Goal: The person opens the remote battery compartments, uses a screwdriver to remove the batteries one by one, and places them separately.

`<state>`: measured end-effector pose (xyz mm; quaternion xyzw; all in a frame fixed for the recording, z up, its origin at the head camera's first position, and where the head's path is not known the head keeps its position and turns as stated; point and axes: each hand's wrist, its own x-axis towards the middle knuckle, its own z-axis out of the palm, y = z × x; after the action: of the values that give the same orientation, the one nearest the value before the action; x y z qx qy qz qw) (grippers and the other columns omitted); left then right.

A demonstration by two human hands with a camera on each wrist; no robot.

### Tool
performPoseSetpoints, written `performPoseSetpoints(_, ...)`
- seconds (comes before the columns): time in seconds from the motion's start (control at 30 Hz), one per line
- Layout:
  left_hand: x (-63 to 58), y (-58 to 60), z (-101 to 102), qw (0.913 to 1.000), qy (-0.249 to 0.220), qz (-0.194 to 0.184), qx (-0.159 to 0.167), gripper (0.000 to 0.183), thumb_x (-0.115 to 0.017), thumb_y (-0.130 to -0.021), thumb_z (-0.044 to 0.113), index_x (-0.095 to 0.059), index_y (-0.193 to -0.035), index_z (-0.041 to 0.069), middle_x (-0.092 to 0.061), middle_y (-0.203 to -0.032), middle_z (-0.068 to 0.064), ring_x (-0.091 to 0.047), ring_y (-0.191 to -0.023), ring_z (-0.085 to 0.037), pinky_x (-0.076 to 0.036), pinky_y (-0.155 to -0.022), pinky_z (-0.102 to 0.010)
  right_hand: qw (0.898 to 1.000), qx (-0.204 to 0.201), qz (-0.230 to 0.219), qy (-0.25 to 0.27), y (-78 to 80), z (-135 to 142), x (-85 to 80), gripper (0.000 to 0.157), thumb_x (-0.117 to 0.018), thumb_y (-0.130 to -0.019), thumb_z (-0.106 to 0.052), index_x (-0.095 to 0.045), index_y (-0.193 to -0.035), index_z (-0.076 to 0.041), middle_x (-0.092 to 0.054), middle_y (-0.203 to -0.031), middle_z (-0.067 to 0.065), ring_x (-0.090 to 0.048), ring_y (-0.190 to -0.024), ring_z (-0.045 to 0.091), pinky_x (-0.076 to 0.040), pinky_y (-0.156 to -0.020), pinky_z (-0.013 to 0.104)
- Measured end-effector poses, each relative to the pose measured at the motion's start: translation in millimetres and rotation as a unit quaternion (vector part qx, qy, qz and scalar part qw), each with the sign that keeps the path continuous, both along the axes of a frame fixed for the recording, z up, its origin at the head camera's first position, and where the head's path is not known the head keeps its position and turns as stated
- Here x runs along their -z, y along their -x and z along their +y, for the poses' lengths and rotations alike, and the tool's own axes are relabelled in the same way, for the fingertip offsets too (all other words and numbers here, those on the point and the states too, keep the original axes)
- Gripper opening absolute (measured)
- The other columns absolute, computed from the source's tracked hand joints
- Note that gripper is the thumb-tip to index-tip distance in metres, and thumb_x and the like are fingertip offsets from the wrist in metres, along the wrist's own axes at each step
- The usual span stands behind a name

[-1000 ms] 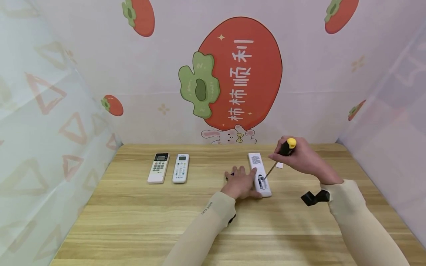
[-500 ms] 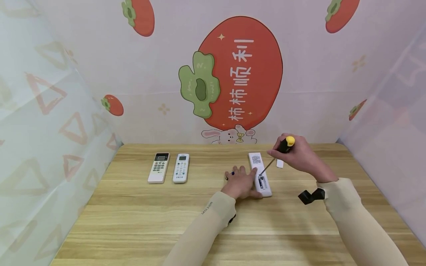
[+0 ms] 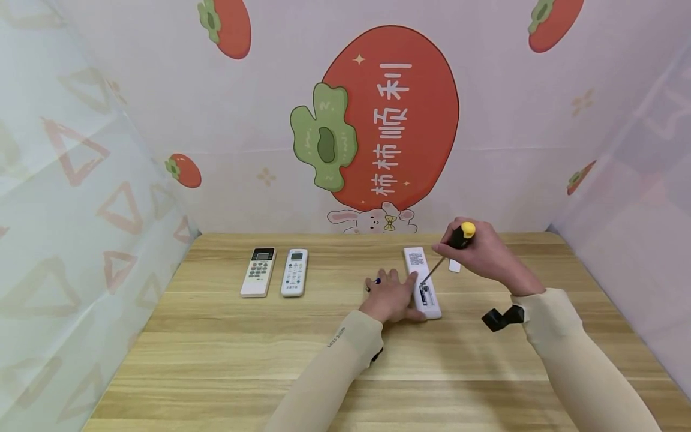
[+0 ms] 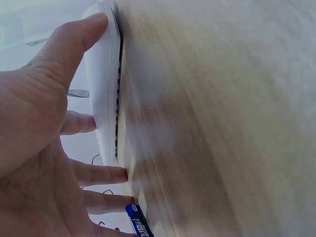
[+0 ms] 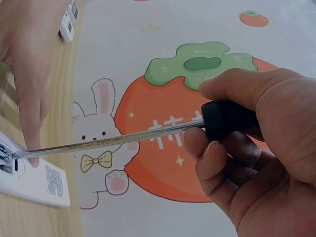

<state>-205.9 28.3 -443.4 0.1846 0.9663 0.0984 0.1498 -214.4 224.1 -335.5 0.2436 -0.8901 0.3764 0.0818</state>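
A white remote control (image 3: 414, 264) lies face down, its battery compartment (image 3: 426, 295) uncovered with a battery inside. My left hand (image 3: 390, 298) is spread beside it. The thumb (image 4: 89, 32) presses its near end and the index finger rests on its back. By the other left fingertips is a blue battery (image 4: 138, 220). My right hand (image 3: 477, 249) grips a screwdriver (image 3: 460, 237) with a black and yellow handle. In the right wrist view its long shaft (image 5: 118, 140) slants down to the remote, the flat tip right at the battery's end.
Two more remotes, a cream one (image 3: 258, 273) and a white one (image 3: 294, 273), lie face up at the back left. A small white cover (image 3: 454, 265) lies right of the worked remote, partly behind my right hand. A printed cloth wall (image 3: 486, 180) stands behind the wooden table (image 3: 259, 348).
The screwdriver tip has moved from inside the compartment to its far end, and my right hand has shifted slightly left. My left hand has stayed in place on the remote.
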Motion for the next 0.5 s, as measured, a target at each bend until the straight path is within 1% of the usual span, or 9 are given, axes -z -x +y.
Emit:
performPoseSetpoints(0.23,-1.9,-0.4,0,1.0,-0.001,-0.002,-0.003,0.099,-0.073,-0.081,0.067,-0.026,-0.162,0.033,-0.035,-0.156,-0.019,-0.025,-0.146,-0.044,-0.023,-0.112,-0.069,1.0,-0.018,0.002,-0.01,2.9,-1,-3.4,0.015,-0.08,-0.088,-0.01,-0.068,-0.081,-0.014,-0.066,-0.083,-0.002,-0.061,-0.075,0.019,-0.049,-0.072,0.033)
performPoseSetpoints(0.4,-2.4,-1.4,0,1.0,-0.005,-0.008,-0.002,0.099,-0.074,-0.081,0.066,-0.026,-0.162,0.033,-0.035,-0.156,-0.019,-0.024,-0.146,-0.045,-0.022,-0.112,-0.069,0.999,-0.041,-0.011,-0.02,4.9,-2,-7.6,0.018,-0.083,-0.085,-0.007,-0.068,-0.079,-0.016,-0.064,-0.083,-0.003,-0.06,-0.074,0.019,-0.049,-0.071,0.035)
performPoseSetpoints(0.5,-3.3,-1.2,0,0.9999,-0.008,-0.011,-0.004,0.098,-0.074,-0.082,0.065,-0.027,-0.162,0.033,-0.034,-0.157,-0.019,-0.024,-0.147,-0.045,-0.021,-0.113,-0.069,0.998,-0.053,-0.02,-0.026,5.9,-2,-10.5,0.018,-0.083,-0.085,-0.008,-0.069,-0.078,-0.017,-0.064,-0.083,-0.003,-0.06,-0.074,0.019,-0.048,-0.071,0.036)
